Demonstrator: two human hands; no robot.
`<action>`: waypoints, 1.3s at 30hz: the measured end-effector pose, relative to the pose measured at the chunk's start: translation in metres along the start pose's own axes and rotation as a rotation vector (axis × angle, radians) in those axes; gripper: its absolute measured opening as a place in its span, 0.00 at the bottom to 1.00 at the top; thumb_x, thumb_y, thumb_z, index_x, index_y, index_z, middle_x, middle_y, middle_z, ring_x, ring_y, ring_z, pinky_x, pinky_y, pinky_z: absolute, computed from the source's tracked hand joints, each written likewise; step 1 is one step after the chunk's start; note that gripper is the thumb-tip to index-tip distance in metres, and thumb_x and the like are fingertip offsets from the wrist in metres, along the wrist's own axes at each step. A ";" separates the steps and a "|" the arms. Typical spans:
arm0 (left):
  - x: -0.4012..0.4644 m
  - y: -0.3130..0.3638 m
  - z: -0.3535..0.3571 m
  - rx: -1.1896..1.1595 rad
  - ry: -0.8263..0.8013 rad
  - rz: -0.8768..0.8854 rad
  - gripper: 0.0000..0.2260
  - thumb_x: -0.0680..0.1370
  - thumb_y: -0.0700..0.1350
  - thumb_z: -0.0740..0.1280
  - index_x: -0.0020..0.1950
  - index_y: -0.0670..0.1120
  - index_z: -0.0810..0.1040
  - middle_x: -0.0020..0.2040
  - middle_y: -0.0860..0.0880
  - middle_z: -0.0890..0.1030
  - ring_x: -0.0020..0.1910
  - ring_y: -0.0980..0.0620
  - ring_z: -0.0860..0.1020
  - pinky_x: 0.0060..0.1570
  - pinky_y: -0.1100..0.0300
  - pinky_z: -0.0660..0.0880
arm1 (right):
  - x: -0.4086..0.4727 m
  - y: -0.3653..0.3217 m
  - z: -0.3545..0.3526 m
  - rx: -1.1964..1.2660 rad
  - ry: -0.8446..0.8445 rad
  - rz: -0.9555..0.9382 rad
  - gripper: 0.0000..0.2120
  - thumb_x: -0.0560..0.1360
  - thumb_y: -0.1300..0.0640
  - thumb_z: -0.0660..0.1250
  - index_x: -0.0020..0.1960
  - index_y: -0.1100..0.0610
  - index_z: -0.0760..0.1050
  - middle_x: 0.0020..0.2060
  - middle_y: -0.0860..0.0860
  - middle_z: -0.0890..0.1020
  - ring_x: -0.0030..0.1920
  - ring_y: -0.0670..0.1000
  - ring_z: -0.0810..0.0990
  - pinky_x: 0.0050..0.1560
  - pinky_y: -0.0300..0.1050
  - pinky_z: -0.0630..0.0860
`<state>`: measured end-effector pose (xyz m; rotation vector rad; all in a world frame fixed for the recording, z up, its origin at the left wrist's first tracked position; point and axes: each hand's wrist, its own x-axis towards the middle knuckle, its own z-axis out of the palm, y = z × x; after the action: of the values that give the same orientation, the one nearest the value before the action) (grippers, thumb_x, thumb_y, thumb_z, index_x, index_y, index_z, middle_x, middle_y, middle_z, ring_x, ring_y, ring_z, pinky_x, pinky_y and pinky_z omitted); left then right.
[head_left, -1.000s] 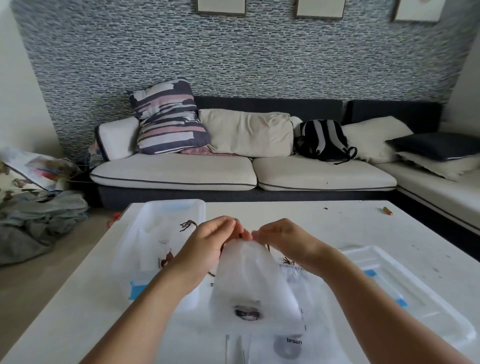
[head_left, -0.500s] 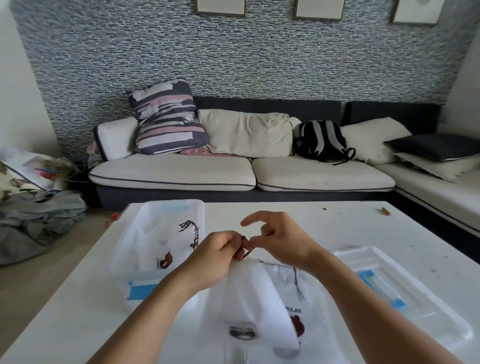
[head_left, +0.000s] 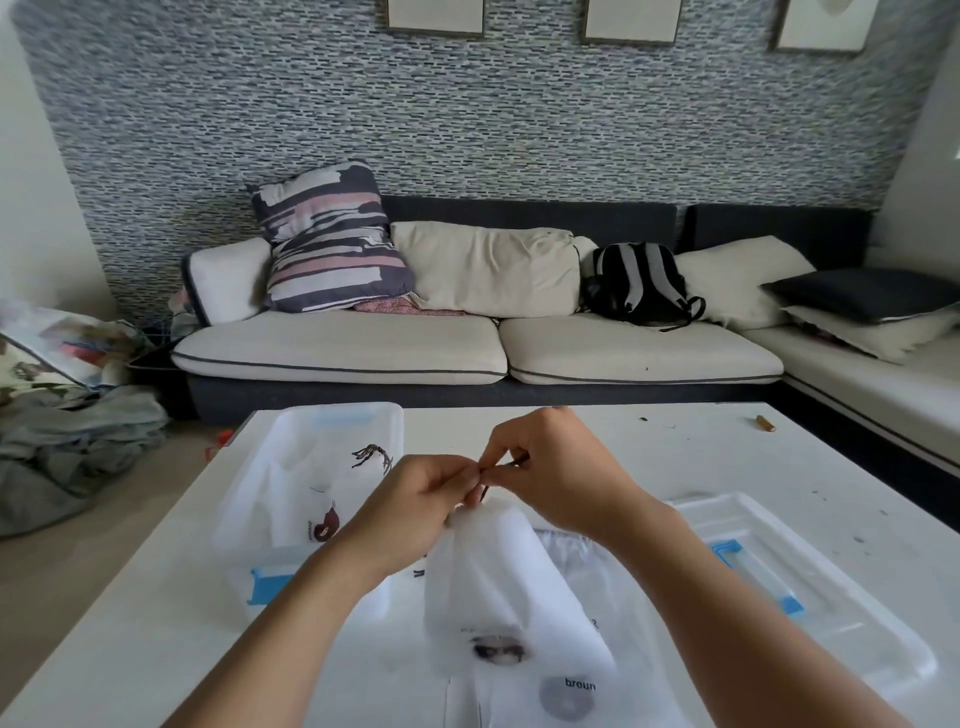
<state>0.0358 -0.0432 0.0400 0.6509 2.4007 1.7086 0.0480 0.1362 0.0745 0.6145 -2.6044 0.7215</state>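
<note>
A white drawstring pouch with a dark printed picture near its bottom hangs above the white table. My left hand grips its gathered top. My right hand pinches the thin dark drawstring just above the pouch's mouth, fingertips against those of the left hand. Under the pouch lie more white bags, one printed with a grey disc and the word "brown".
A clear plastic bin with blue clips stands at the left, holding white bags with dark prints. Its clear lid lies at the right. A small brown stub sits near the table's far right. Beyond is a sofa with cushions and a backpack.
The right hand's raised fingers have closed back onto the drawstring. Both hands have lifted the pouch slightly, and its mouth looks more gathered.
</note>
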 end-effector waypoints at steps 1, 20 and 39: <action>0.000 0.002 0.000 -0.006 0.023 0.015 0.16 0.84 0.45 0.60 0.38 0.44 0.78 0.35 0.51 0.76 0.34 0.49 0.67 0.38 0.57 0.64 | 0.000 0.001 0.002 0.078 0.039 0.033 0.04 0.72 0.58 0.76 0.39 0.53 0.85 0.20 0.44 0.67 0.25 0.48 0.65 0.27 0.37 0.58; -0.004 0.016 -0.007 -0.369 0.023 -0.090 0.17 0.82 0.42 0.63 0.36 0.48 0.85 0.34 0.48 0.74 0.35 0.54 0.73 0.40 0.62 0.69 | -0.001 0.003 -0.003 0.368 -0.054 0.093 0.04 0.74 0.51 0.75 0.43 0.52 0.85 0.24 0.48 0.61 0.27 0.47 0.56 0.28 0.38 0.54; -0.002 0.010 -0.003 -0.415 0.075 -0.121 0.08 0.80 0.42 0.67 0.48 0.45 0.86 0.38 0.51 0.83 0.38 0.56 0.79 0.43 0.65 0.76 | 0.001 0.023 -0.003 0.800 -0.085 0.490 0.06 0.79 0.57 0.69 0.51 0.60 0.81 0.27 0.48 0.61 0.26 0.46 0.57 0.25 0.38 0.55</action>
<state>0.0387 -0.0440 0.0502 0.3787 1.9816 2.1147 0.0365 0.1550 0.0683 0.1823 -2.4907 1.9657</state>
